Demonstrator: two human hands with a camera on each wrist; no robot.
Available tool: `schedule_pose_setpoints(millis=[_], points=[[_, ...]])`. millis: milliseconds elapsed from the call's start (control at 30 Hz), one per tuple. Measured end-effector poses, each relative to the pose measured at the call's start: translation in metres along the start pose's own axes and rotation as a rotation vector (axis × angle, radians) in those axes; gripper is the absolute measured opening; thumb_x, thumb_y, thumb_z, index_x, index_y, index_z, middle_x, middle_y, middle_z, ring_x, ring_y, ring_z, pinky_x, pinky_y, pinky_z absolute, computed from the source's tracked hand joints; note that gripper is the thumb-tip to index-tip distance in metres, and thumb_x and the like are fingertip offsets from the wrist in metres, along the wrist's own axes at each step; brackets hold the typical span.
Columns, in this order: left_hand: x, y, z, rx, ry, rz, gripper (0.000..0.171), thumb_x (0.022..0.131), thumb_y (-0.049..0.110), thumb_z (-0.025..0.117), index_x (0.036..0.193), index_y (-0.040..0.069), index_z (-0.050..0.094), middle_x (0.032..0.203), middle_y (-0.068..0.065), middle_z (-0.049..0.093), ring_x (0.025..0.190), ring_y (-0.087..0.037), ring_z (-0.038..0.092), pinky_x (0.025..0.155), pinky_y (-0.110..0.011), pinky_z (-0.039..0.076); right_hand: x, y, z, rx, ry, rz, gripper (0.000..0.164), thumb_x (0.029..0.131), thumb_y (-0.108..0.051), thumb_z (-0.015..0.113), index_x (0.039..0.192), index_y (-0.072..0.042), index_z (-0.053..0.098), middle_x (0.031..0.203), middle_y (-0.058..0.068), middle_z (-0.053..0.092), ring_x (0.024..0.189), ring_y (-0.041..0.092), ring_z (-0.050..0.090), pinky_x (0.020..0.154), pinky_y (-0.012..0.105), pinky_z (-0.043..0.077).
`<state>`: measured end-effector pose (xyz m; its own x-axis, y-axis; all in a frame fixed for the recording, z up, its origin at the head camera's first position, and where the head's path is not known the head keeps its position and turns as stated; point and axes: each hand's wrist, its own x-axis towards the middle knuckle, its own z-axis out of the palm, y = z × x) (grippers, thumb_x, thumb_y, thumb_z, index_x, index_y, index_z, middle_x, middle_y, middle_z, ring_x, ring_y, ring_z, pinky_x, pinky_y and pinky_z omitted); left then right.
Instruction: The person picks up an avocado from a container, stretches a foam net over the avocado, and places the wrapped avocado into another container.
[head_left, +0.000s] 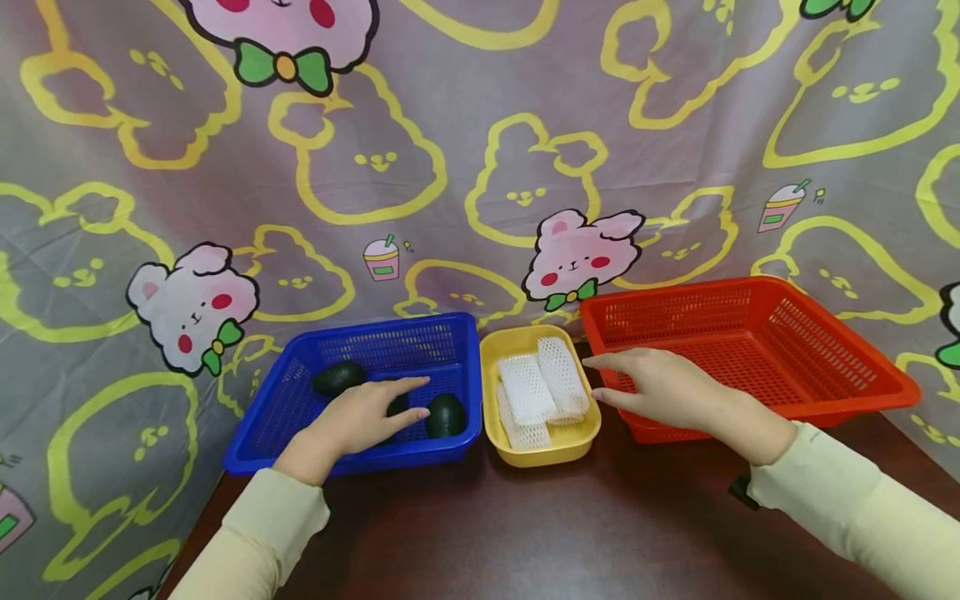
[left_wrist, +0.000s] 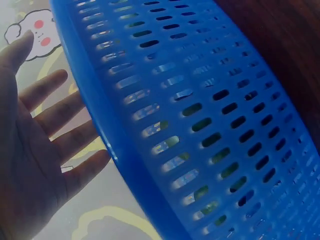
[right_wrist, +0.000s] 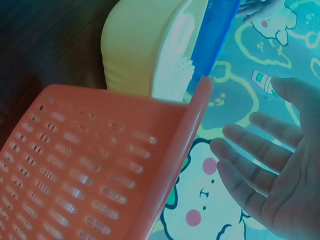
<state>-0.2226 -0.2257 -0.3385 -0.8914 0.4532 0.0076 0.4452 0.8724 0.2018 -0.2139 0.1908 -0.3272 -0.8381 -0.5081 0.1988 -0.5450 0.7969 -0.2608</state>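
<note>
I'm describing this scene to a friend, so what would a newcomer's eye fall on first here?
Probably the cartoon-printed cloth in the background. Next, on the dark table, perhaps the blue basket with dark green items at left, the yellow tray of white mesh sleeves in the middle, and the red basket at right. The left hand is over the blue basket, the right hand beside the yellow tray.
</note>
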Motion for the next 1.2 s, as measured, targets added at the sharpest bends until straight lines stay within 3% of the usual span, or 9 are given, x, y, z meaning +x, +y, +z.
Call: schedule_pose_setpoints(millis=[367, 733, 867, 1067, 1200], points=[[0.006, -0.003, -0.001, -0.076, -0.044, -0.006, 0.053, 0.102, 0.043, 0.061, 0.146, 0.013, 0.058, 0.141, -0.012, 0.061, 0.129, -0.032, 0.058, 0.105, -0.054, 0.045, -0.003, -0.014, 0.005, 0.02, -0.011, -0.078, 0.045, 0.092, -0.034, 0.077, 0.131, -0.013, 0.071, 0.119, 0.01, 0.072, 0.099, 0.027, 0.067, 0.085, 0.048, 0.057], [0.019, 0.002, -0.006, -0.186, -0.069, -0.144, 0.049, 0.101, 0.042, 0.063, 0.136, 0.008, 0.067, 0.124, -0.014, 0.07, 0.113, -0.032, 0.066, 0.097, -0.053, 0.051, -0.005, -0.023, 0.015, 0.066, -0.047, -0.182, 0.039, 0.094, -0.034, 0.075, 0.128, -0.016, 0.073, 0.117, 0.005, 0.073, 0.097, 0.019, 0.066, 0.084, 0.042, 0.057], [0.023, 0.005, -0.008, -0.238, -0.08, -0.209, 0.046, 0.102, 0.042, 0.062, 0.132, 0.008, 0.069, 0.127, -0.013, 0.068, 0.116, -0.033, 0.064, 0.097, -0.053, 0.05, -0.005, -0.024, 0.019, 0.083, -0.063, -0.182, 0.04, 0.094, -0.034, 0.076, 0.129, -0.017, 0.072, 0.118, 0.003, 0.072, 0.09, 0.013, 0.06, 0.079, 0.036, 0.056], [0.03, 0.009, -0.009, -0.245, -0.113, -0.229, 0.046, 0.102, 0.04, 0.062, 0.131, 0.005, 0.069, 0.132, -0.016, 0.066, 0.125, -0.038, 0.059, 0.103, -0.055, 0.046, -0.008, -0.025, 0.027, 0.1, -0.048, -0.2, 0.036, 0.092, -0.027, 0.078, 0.126, -0.015, 0.074, 0.118, 0.003, 0.073, 0.095, 0.015, 0.065, 0.082, 0.037, 0.057], [0.034, 0.014, -0.01, -0.27, -0.152, -0.275, 0.048, 0.101, 0.038, 0.063, 0.133, 0.003, 0.067, 0.127, -0.016, 0.068, 0.109, -0.032, 0.067, 0.096, -0.052, 0.051, -0.01, -0.027, 0.035, 0.099, -0.041, -0.236, 0.034, 0.091, -0.023, 0.079, 0.123, -0.014, 0.075, 0.117, 0.004, 0.073, 0.102, 0.018, 0.067, 0.085, 0.041, 0.057]])
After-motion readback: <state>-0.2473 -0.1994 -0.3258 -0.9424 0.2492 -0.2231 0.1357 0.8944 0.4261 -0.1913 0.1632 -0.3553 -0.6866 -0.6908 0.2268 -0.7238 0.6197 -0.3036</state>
